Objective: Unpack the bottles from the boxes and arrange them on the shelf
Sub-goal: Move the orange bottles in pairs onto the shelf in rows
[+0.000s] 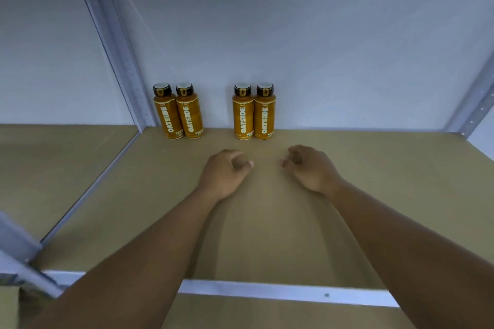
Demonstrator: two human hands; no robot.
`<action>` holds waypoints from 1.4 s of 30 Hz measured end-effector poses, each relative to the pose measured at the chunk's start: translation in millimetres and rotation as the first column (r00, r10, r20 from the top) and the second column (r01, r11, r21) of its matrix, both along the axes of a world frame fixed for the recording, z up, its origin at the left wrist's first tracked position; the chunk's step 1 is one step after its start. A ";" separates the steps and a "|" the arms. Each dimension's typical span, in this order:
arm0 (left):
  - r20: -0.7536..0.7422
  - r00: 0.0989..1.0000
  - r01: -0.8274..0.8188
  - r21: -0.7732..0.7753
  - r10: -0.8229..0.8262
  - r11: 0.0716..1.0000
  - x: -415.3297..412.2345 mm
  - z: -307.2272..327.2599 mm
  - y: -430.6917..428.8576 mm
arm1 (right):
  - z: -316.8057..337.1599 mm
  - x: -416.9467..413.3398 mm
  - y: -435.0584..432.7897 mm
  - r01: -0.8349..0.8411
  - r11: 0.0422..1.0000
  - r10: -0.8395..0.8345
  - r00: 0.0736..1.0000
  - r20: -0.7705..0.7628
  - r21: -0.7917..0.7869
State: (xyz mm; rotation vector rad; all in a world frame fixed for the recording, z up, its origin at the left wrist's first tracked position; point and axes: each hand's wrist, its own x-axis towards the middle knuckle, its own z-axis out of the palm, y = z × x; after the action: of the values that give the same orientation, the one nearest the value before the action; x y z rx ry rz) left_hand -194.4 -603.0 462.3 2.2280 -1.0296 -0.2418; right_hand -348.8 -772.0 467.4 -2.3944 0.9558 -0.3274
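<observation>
Several orange OATSIDE bottles with dark caps stand upright against the back wall of the brown shelf [267,222]. One pair [177,112] is at the left by the metal post, a second pair [254,112] a little to its right. My left hand [226,172] hovers over the shelf just in front of the second pair, fingers loosely curled, holding nothing. My right hand [310,168] is beside it, to the right, also loosely curled and empty. Neither hand touches a bottle. No box is in view.
A grey metal upright [117,43] stands at the back left and another [475,104] at the right. The shelf's metal front rail [280,292] crosses the bottom. A pale wall closes the back. A neighbouring shelf bay [53,168] lies to the left.
</observation>
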 end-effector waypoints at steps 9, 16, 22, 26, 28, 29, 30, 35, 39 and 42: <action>0.221 0.953 0.155 0.228 -0.206 0.961 -114.3 -3.5 48.1 | -16.8 -114.3 60.4 -0.127 0.963 0.084 0.979 -0.184 -0.239; 0.471 0.879 0.039 0.089 -0.076 0.995 -202.4 -33.2 93.1 | -43.8 -206.9 108.2 -0.106 0.899 0.098 0.994 -0.040 -0.426; 0.506 0.859 0.025 0.112 -0.078 0.993 -266.5 -83.0 131.8 | -83.4 -271.4 151.0 -0.143 0.808 0.141 0.989 -0.049 -0.572; 0.313 0.934 0.073 0.304 -0.172 0.950 -288.2 -134.1 152.7 | -135.0 -289.9 179.0 -0.287 0.909 0.185 0.927 -0.325 -0.302; 0.127 0.971 0.132 0.424 -0.204 0.896 -287.5 -171.6 163.1 | -167.4 -295.8 188.4 -0.306 0.940 0.211 0.867 -0.451 -0.149; 0.037 0.979 0.163 0.464 -0.203 0.870 -284.9 -189.9 167.8 | -185.2 -297.0 192.3 -0.286 0.953 0.207 0.854 -0.477 -0.099; -0.038 0.977 0.201 0.505 -0.211 0.839 -280.4 -211.7 172.3 | -204.5 -297.1 195.9 -0.270 0.961 0.204 0.838 -0.506 -0.061; -0.351 0.892 0.447 0.586 -0.285 0.676 -261.4 -343.4 202.5 | -337.8 -296.9 214.9 -0.228 0.953 0.302 0.712 -0.634 0.198; -0.459 0.861 0.487 0.614 -0.222 0.621 -264.5 -453.4 229.7 | -453.3 -305.9 232.9 -0.101 0.931 0.320 0.691 -0.648 0.352; -0.496 0.850 0.485 0.603 -0.179 0.633 -278.9 -541.8 243.9 | -537.7 -318.4 246.4 -0.018 0.925 0.272 0.728 -0.629 0.380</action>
State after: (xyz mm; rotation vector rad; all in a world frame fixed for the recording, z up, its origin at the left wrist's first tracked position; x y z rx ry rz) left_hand -473.3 -359.2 -79.5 2.4313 -1.2568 -1.4385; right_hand -667.2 -525.6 -70.4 -2.2331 0.9923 0.7834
